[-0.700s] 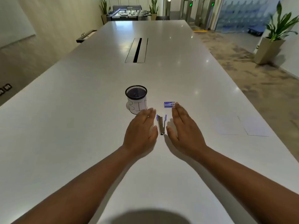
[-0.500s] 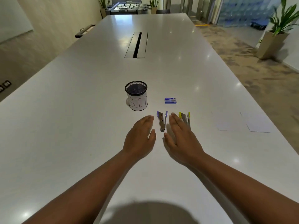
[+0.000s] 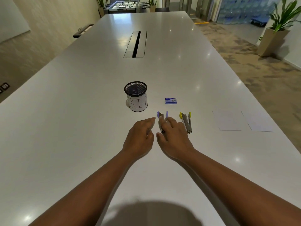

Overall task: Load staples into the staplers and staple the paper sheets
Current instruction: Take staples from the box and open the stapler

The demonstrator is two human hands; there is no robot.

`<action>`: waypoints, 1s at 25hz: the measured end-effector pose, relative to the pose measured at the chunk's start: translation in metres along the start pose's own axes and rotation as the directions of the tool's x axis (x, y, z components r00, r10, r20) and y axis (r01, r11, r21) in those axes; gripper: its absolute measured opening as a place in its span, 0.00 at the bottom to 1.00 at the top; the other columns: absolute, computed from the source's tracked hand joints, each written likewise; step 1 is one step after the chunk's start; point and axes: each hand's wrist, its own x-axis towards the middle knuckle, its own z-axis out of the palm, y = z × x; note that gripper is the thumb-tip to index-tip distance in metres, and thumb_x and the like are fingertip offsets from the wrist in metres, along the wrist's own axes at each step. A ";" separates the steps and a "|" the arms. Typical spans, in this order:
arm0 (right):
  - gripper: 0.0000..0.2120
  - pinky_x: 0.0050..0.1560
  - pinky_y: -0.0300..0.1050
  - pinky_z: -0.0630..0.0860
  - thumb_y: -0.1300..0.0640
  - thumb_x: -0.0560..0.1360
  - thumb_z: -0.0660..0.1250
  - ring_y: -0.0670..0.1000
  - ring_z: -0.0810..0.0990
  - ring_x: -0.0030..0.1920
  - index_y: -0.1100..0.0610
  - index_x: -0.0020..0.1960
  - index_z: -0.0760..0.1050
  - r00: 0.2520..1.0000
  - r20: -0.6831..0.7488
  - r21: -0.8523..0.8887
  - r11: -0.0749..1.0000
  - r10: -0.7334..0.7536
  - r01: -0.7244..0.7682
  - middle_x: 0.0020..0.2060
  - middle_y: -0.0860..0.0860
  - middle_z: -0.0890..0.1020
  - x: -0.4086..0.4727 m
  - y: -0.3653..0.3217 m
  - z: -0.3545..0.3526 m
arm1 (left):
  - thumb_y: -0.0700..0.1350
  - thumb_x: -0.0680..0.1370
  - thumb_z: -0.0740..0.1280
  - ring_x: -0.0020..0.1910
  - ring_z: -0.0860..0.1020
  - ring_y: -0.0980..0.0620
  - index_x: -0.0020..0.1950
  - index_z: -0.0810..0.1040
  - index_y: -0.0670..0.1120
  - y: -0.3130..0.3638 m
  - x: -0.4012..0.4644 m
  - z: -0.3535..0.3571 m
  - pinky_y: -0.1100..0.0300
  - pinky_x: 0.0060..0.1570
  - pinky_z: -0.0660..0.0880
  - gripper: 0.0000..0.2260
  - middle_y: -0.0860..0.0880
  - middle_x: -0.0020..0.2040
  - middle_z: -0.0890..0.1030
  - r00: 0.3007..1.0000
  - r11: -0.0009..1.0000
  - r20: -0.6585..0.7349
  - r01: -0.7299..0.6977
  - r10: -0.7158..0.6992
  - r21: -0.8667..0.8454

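Observation:
A purple-tipped stapler (image 3: 161, 117) lies opened on the white table (image 3: 81, 111). My right hand (image 3: 175, 137) rests over its near half, fingers spread on it, without a clear grip. My left hand (image 3: 140, 137) hovers just left of it, fingers loosely curled, holding nothing. A yellow-tipped stapler (image 3: 186, 122) lies opened to the right, untouched. A small blue staple box (image 3: 170, 100) sits behind the staplers. Two white paper sheets (image 3: 229, 120) (image 3: 259, 121) lie flat further right.
A black mesh cup (image 3: 136, 96) with a label reading "BIN" stands left of the staple box. A cable slot (image 3: 136, 44) sits in the table's middle far off. The table's right edge runs past the sheets; a potted plant (image 3: 276, 30) stands on the floor beyond.
Both hands have drawn back toward me, uncovering the yellow-tipped stapler. My right hand has shifted left onto the purple-tipped stapler, and my left fingers have curled.

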 end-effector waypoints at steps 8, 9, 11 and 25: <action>0.10 0.38 0.49 0.70 0.56 0.77 0.67 0.52 0.71 0.37 0.55 0.38 0.72 0.972 -0.237 0.111 0.993 0.001 0.026 0.33 0.49 0.74 -0.001 0.002 0.004 | 0.43 0.80 0.62 0.76 0.65 0.50 0.81 0.59 0.50 -0.003 0.005 0.003 0.59 0.71 0.60 0.29 0.51 0.79 0.67 1.000 0.999 0.027 0.011 -0.012 0.031; 0.10 0.36 0.50 0.70 0.59 0.77 0.66 0.52 0.71 0.36 0.56 0.38 0.72 0.967 -0.254 0.110 0.994 0.006 0.023 0.32 0.49 0.74 -0.001 0.002 0.004 | 0.45 0.81 0.62 0.76 0.66 0.51 0.81 0.59 0.50 -0.004 0.005 0.004 0.58 0.71 0.61 0.29 0.51 0.78 0.67 1.000 1.000 0.027 0.014 -0.015 0.024; 0.09 0.34 0.52 0.72 0.61 0.76 0.67 0.51 0.72 0.34 0.57 0.38 0.75 0.959 -0.283 0.157 0.987 0.020 0.026 0.30 0.50 0.76 -0.001 0.004 0.004 | 0.47 0.81 0.64 0.73 0.68 0.52 0.81 0.58 0.51 -0.004 0.006 0.004 0.59 0.68 0.64 0.29 0.52 0.76 0.70 0.999 0.999 0.027 0.037 -0.037 -0.002; 0.15 0.45 0.39 0.75 0.55 0.81 0.62 0.45 0.78 0.48 0.47 0.68 0.72 0.972 -0.202 0.460 0.865 -0.119 0.201 0.47 0.44 0.80 -0.003 0.009 0.002 | 0.44 0.80 0.68 0.55 0.84 0.49 0.67 0.78 0.56 0.026 0.018 0.007 0.53 0.57 0.81 0.16 0.49 0.54 0.86 0.991 0.657 0.068 0.126 -0.113 -0.743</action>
